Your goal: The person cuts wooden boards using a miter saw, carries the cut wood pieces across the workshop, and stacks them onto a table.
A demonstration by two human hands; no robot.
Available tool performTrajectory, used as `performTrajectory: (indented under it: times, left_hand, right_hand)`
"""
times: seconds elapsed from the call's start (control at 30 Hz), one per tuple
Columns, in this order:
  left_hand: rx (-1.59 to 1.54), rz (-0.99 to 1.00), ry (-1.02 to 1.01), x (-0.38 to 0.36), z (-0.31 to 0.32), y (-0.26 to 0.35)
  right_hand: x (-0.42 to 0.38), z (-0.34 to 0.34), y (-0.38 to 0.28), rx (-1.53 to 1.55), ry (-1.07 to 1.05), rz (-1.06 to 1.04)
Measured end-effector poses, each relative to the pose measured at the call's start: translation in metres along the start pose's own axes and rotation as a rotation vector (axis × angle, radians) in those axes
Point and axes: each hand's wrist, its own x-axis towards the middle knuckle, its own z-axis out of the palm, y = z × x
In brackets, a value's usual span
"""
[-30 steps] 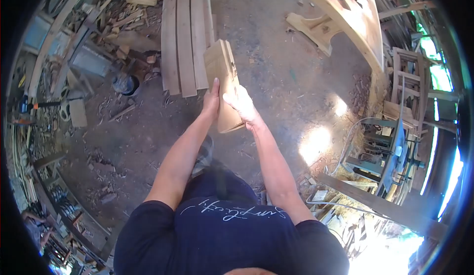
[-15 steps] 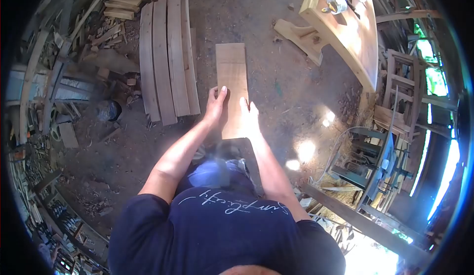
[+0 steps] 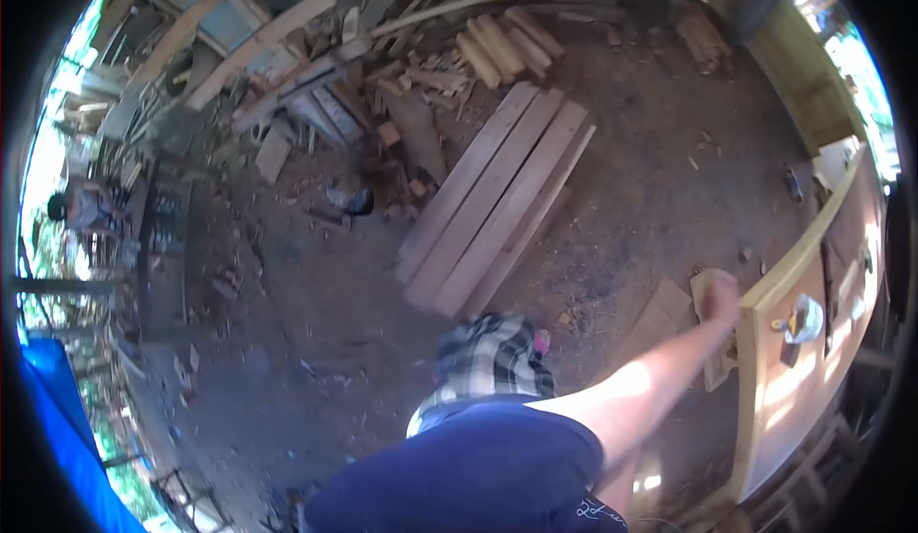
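My left arm stretches to the right across my body. The left hand point(image 3: 722, 296) is beside the near corner of the wooden bench top point(image 3: 776, 361) and overlaps a shaped wooden piece point(image 3: 706, 289) lying beneath it. Motion blurs its fingers, so whether they grip anything is unclear. A flat brown board point(image 3: 658, 319) shows just beyond my left forearm, its lower part hidden behind the arm. Only a bit of my right forearm shows below the left one, and the right hand is hidden.
Several long planks point(image 3: 497, 189) lie side by side on the dirt floor, with shorter timber pieces point(image 3: 507, 47) beyond. A white container point(image 3: 805, 319) stands on the bench top. Scrap wood point(image 3: 430, 79) covers the far left. Another person point(image 3: 91, 210) is at the far left edge.
The view has swung left, so the planks and bench appear rotated. Both hands were on a flat board before; now the left hand is by the bench corner and the right hand is out of sight.
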Motion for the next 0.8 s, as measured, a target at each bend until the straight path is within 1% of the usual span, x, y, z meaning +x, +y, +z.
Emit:
performTrajectory:
  times: [0.03, 0.1, 0.17, 0.2, 0.23, 0.27, 0.33, 0.37, 0.4, 0.43, 0.47, 0.5, 0.53, 0.57, 0.63, 0.7, 0.77, 0.8]
  left_hand:
    - [0.042, 0.001, -0.011, -0.007, 0.039, 0.018]
    - [-0.036, 0.06, -0.13, -0.011, 0.062, 0.087]
    - [0.039, 0.197, -0.224, 0.039, 0.077, 0.13]
    - [-0.013, 0.178, -0.221, 0.066, 0.071, 0.151]
    - [0.053, 0.259, -0.188, 0.096, 0.055, 0.166]
    - [0.255, 0.324, -0.172, 0.132, 0.033, 0.181]
    - [0.409, 0.342, -0.108, 0.187, -0.016, 0.188]
    - [0.512, 0.388, -0.098, 0.236, -0.03, 0.169]
    - [0.515, 0.39, -0.032, 0.258, -0.052, 0.167]
    - [0.644, 0.325, -0.035, 0.289, -0.069, 0.162]
    - [0.675, 0.332, 0.037, 0.322, -0.081, 0.142]
    - [0.777, 0.253, 0.142, 0.342, -0.088, 0.125]
    - [0.82, 0.244, 0.12, 0.358, -0.095, 0.104]
    - [0.861, 0.259, 0.104, 0.38, -0.099, 0.1]
    - [0.772, 0.051, -0.204, 0.404, -0.104, 0.113]
    - [0.57, -0.27, -0.496, 0.376, -0.104, 0.191]
    - [0.317, -0.384, -0.696, 0.401, -0.096, 0.188]
    - [0.313, -0.377, -0.694, 0.402, -0.09, 0.199]
  right_hand:
    - [-0.002, -0.006, -0.012, 0.014, 0.126, 0.106]
    - [0.002, -0.035, -0.042, -0.008, 0.422, 0.263]
    - [0.034, -0.069, -0.06, -0.024, 0.721, 0.349]
    - [0.041, -0.085, -0.068, -0.025, 0.875, 0.404]
    - [0.048, -0.099, -0.073, -0.018, 1.019, 0.467]
    - [0.061, -0.113, -0.076, -0.007, 1.149, 0.531]
    - [0.102, -0.149, -0.08, 0.105, 1.176, 0.582]
    - [0.134, -0.156, -0.093, 0.052, 1.205, 0.632]
    - [0.152, -0.174, -0.092, 0.047, 1.209, 0.622]
    - [0.173, -0.195, -0.089, 0.051, 1.197, 0.623]
    - [0.2, -0.217, -0.087, 0.051, 1.178, 0.623]
    - [0.223, -0.233, -0.089, 0.036, 1.16, 0.628]
    - [0.244, -0.246, -0.092, 0.019, 1.161, 0.643]
    - [0.276, -0.263, -0.092, 0.04, 1.135, 0.649]
    - [0.335, -0.297, -0.093, 0.039, 1.101, 0.655]
    - [0.387, -0.325, -0.093, 0.106, 1.035, 0.743]
    - [0.45, -0.337, -0.108, 0.131, 0.994, 0.72]
    - [0.482, -0.343, -0.114, 0.163, 0.948, 0.694]
